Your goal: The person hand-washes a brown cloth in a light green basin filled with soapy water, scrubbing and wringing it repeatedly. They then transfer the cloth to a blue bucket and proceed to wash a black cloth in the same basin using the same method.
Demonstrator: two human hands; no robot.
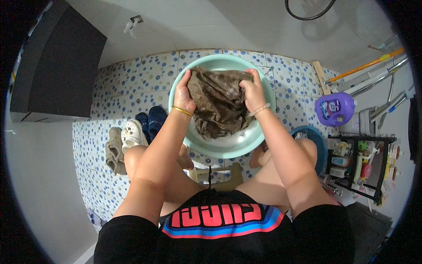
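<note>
A wet brown cloth or garment (220,103) is stretched between my two hands over a pale green basin (224,153). My left hand (185,92) grips its left edge, thumb on top. At the upper right of the cloth, my right hand (253,91) is closed on a bunched part of it. White suds (233,140) show in the basin below the cloth's lower edge. The cloth covers most of the basin's inside. What kind of garment it is, I cannot tell.
To the left stand white clogs (133,133), dark blue slippers (157,119) and beige sandals (115,152). A purple detergent bottle (335,109) lies at the right, near a blue basin (323,147) and a black rack (373,165) of bottles. A dark cabinet (61,61) hangs at the upper left.
</note>
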